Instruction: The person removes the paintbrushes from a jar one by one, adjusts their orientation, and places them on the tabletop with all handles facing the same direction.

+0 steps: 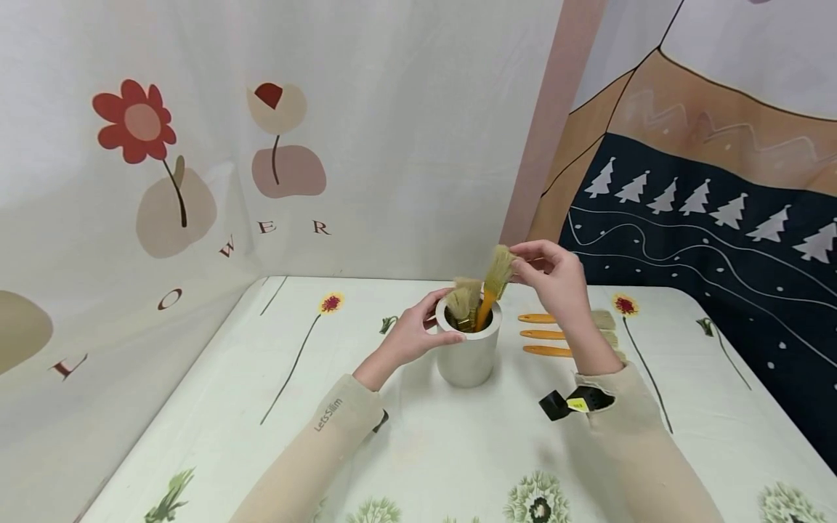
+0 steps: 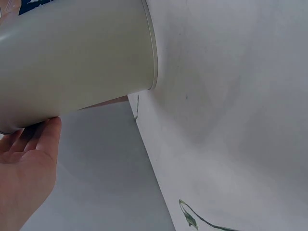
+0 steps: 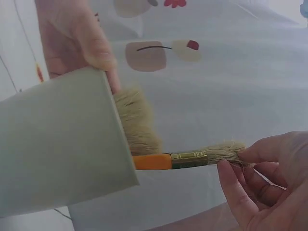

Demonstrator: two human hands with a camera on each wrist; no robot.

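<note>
A pale cylindrical pot (image 1: 467,365) stands upright on the table, brushes poking out of its mouth. My left hand (image 1: 418,330) holds its rim from the left, thumb across the front and fingers on the far side. In the left wrist view, the fingers of that hand (image 2: 31,163) lie against the pot wall. By its bristle tip my right hand (image 1: 552,280) pinches a paintbrush (image 3: 190,160), whose orange handle reaches down inside the pot. Other bristle heads (image 1: 463,299) stick up beside it. The handles' lower ends are hidden in the pot.
Three orange-handled paintbrushes (image 1: 545,335) lie in a row right of the pot, partly covered by my right forearm. A flower-printed white cloth covers the table (image 1: 418,457). Printed curtains (image 1: 405,145) hang behind and on the right.
</note>
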